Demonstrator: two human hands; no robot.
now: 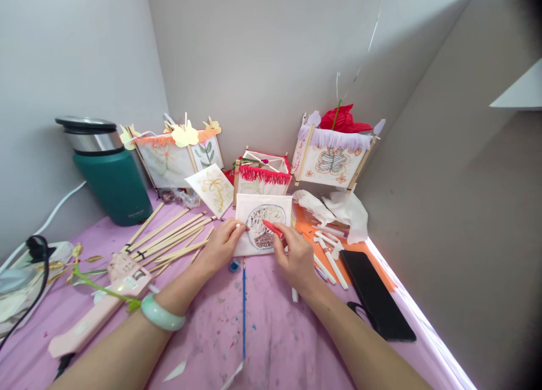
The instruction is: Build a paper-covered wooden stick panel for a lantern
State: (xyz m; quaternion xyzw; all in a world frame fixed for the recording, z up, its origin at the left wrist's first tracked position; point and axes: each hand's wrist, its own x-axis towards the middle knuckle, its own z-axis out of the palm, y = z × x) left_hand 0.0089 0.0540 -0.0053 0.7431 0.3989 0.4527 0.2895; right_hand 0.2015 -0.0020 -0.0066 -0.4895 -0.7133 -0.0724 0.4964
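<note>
A white, square, textured sheet (242, 206) stands tilted toward me, bearing a round drawing with a blue outline and dark strokes. My left hand (223, 240) pinches its left edge between thumb and fingers. In my right hand (296, 254) is a red marker (273, 228), its tip over the middle of the drawing; whether it touches cannot be made out. Below the sheet lie a small blue cap (234, 264) and a long blue paintbrush (244, 311) on the purple cloth.
Decorated lanterns (332, 160) stand along the wall. Wooden sticks (169, 237), a pink glue gun (101, 314) and a green tumbler (112, 181) are on the left. White markers (332, 266), crumpled tissue (347, 209) and a black phone (376, 294) lie to the right. A power strip (55, 254) sits far left.
</note>
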